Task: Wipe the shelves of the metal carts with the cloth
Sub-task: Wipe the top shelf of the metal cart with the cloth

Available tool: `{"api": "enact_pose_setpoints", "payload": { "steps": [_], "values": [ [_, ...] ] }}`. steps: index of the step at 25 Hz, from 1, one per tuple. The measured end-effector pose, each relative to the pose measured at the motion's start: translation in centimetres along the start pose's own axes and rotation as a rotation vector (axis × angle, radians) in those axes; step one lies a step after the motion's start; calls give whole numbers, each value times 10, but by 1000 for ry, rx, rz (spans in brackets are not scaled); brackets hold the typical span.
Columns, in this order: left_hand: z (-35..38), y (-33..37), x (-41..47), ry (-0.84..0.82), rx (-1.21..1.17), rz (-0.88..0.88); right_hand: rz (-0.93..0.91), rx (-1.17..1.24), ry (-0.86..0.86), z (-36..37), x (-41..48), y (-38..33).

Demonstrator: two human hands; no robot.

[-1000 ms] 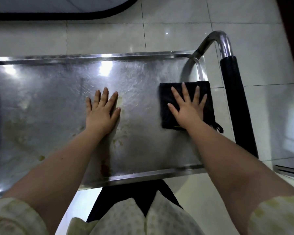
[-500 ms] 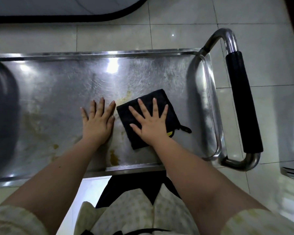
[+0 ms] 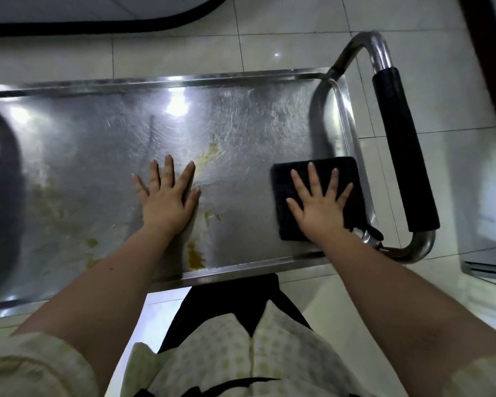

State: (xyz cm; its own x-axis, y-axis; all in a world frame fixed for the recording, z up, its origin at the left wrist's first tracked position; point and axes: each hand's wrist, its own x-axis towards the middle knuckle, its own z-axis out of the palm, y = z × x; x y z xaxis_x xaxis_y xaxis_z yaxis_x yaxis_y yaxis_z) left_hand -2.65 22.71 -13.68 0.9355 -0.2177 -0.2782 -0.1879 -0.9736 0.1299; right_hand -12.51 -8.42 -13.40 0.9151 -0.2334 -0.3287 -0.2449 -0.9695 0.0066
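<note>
Right grip (image 3: pixel 318 209), fingers spread flat, presses the black cloth (image 3: pixel 284 222) at the right end of the cart shelf (image 3: pixel 241 138), beside the handle (image 3: pixel 404 156); left grip (image 3: pixel 168 206) lies flat, fingers straight, on stained metal mid-shelf.

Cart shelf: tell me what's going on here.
A person is wiping the metal cart's shelf. The right hand presses a folded black cloth flat at the shelf's right end, beside the padded handle. The left hand rests flat on bare metal near the middle. Yellowish stains lie around that hand and by the front edge, not yet wiped off.
</note>
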Motion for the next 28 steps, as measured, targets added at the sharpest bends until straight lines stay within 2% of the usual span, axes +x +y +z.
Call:
{"api": "enact_pose_setpoints", "payload": {
  "steps": [4,7,10,13,16,19,23,25,28],
  "values": [
    [-2,-2,-2,5,-16,21,-308,-28,74,17,-45,-110],
    [0,-3,-1,7,-20,31,-386,-39,97,18,-49,-113],
    [1,-4,0,5,-17,28,-144,-29,108,18,-38,-29],
    [3,-2,-1,14,-10,20,107,-52,8,13,-38,47],
    [5,-1,-1,40,-11,28,145,-32,-9,14,-46,34],
    [5,-2,0,25,0,19,0,18,31,25,-63,-41],
    [0,-6,0,53,-10,43,-359,-42,69,26,-70,-141],
    [-6,-22,6,91,-32,7,-429,-38,78,21,-61,-148],
    [-16,-62,24,82,-32,-66,-438,-53,87,21,-64,-137]
  ]
}}
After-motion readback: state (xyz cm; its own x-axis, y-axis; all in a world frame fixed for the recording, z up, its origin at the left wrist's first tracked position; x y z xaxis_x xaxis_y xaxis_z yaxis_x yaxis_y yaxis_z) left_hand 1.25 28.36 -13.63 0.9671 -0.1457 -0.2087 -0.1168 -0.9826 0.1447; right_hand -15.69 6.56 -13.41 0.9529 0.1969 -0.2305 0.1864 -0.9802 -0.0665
